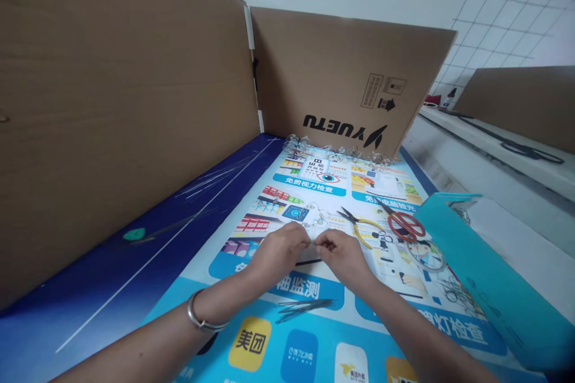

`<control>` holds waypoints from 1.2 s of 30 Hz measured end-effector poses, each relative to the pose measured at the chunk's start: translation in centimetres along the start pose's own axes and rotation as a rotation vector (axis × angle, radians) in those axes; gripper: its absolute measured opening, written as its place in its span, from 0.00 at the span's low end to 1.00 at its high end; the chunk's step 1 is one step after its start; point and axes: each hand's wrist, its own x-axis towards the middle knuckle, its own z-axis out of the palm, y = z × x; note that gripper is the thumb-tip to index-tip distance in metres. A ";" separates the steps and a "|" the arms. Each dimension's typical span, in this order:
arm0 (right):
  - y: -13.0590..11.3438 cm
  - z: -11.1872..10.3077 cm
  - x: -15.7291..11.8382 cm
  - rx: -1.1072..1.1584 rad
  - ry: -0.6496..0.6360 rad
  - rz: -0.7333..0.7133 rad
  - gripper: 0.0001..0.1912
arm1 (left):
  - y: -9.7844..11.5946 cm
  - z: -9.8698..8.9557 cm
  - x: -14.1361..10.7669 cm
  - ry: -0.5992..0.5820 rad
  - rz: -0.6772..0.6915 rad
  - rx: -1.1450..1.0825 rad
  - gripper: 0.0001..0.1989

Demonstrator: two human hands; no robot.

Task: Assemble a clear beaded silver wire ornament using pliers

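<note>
My left hand (283, 249) and my right hand (344, 254) meet over the printed sheet, with the fingertips of each pinched together. Between them is a tiny pale bit, too small to name. Just beyond the fingertips, thin wire loops with clear bead-like pieces (318, 214) lie on the sheet; whether they join what I pinch, I cannot tell. Yellow-handled pliers (359, 224) rest to the right of my right hand, jaws apart. Nearer to me, below both hands, is a small bundle of thin dark wire pieces (302, 308).
Red-handled scissors (406, 226) and a wire coil (426, 256) lie right of the pliers. Cut wires (456, 293) sit beside a teal folder (489, 287). Twisted wire pieces (336, 151) line the far cardboard panel (345, 84). Another cardboard panel (126, 102) stands left, near a green-tipped item (135, 234).
</note>
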 end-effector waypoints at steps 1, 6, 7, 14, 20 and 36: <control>0.2 0.2 0.0 0.073 0.002 0.014 0.04 | -0.1 -0.1 0.1 0.018 -0.023 -0.075 0.09; 0.4 0.8 -0.1 0.407 -0.005 0.076 0.07 | -0.5 0.0 0.4 0.043 -0.215 -0.389 0.04; 0.3 0.9 -0.1 0.461 -0.004 0.086 0.07 | -0.6 0.1 0.4 0.036 -0.262 -0.455 0.03; 0.2 1.2 0.2 0.714 0.021 0.119 0.06 | -0.9 1.1 0.2 -0.004 -0.398 -0.808 0.03; 0.4 1.5 0.3 0.809 0.043 0.126 0.05 | -0.8 1.1 0.3 -0.007 -0.439 -0.905 0.05; 0.0 1.7 0.0 0.833 0.085 0.142 0.07 | 0.1 1.2 0.3 0.000 -0.516 -1.073 0.08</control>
